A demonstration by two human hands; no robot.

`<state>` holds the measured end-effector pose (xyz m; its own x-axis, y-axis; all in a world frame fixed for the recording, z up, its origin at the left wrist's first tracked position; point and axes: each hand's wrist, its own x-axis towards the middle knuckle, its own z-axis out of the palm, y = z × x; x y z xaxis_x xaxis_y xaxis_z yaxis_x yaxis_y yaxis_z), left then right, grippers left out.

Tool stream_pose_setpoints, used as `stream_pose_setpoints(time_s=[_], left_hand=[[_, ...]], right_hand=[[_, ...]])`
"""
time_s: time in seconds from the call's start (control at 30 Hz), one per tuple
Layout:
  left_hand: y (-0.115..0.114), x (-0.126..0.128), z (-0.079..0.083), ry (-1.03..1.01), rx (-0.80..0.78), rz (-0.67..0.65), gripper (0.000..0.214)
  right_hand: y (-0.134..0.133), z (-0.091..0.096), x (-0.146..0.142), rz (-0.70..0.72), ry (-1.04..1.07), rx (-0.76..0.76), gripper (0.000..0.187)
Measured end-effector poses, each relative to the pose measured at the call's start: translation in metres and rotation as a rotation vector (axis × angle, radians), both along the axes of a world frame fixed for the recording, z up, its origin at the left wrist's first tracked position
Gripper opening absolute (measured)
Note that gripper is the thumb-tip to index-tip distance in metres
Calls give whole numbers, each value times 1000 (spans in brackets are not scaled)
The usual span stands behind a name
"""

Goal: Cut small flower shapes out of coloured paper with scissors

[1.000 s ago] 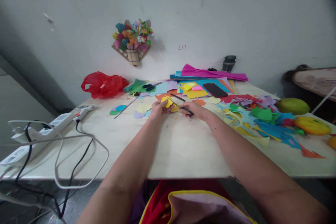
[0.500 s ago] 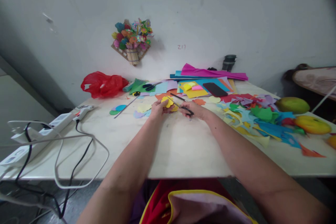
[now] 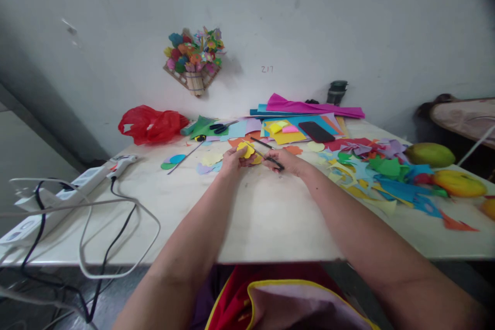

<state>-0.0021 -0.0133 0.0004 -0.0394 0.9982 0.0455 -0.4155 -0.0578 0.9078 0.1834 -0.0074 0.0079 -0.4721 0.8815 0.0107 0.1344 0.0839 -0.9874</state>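
Between the thumb and fingers of my left hand is a yellow paper flower with a scalloped edge. My right hand is closed around the dark handles of a pair of scissors. The blades point left and reach the flower's right edge; I cannot tell exactly how far apart they are. Just beyond my hands a dark pencil-like stick lies on orange paper. Left of my left hand are pale cut-out paper flowers. An orange paper flower lies behind my right hand.
Paper scraps and mangoes cover the table's right side. A phone rests on coloured sheets at the back. Second scissors lie near a red plastic bag. A power strip with loose cables occupies the left edge.
The view has shifted very slightly. Both hands keep nearly the same place, with the yellow paper flower and the scissors still held.
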Motion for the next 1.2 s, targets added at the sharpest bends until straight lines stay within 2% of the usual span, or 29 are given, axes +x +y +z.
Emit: stream_pose_setpoints(time_s=[0.17, 0.3, 0.43, 0.57, 0.8, 0.9, 0.97, 1.2], left_hand=[[1, -1, -1, -7, 3, -24, 17], [0, -1, -1, -4, -3, -23, 16], [-1, 0, 1, -8, -23, 1, 11], [-1, 0, 1, -5, -19, 3, 16], [0, -1, 0, 9, -7, -7, 21], [2, -3, -2, 20, 7, -40, 22], [3, -3, -4, 38, 7, -68, 23], [2, -2, -5, 118, 25, -140, 26]], right_hand=[[-2, 1, 1, 2, -51, 51, 24], [0, -1, 2, -2, -12, 53, 24], [0, -1, 3, -72, 32, 62, 25], [-2, 3, 5, -120, 38, 35, 24], [-1, 3, 9, -59, -34, 18, 26], [4, -1, 10, -79, 28, 48, 26], [6, -2, 10, -134, 108, 70, 34], [3, 6, 3, -252, 303, 70, 45]])
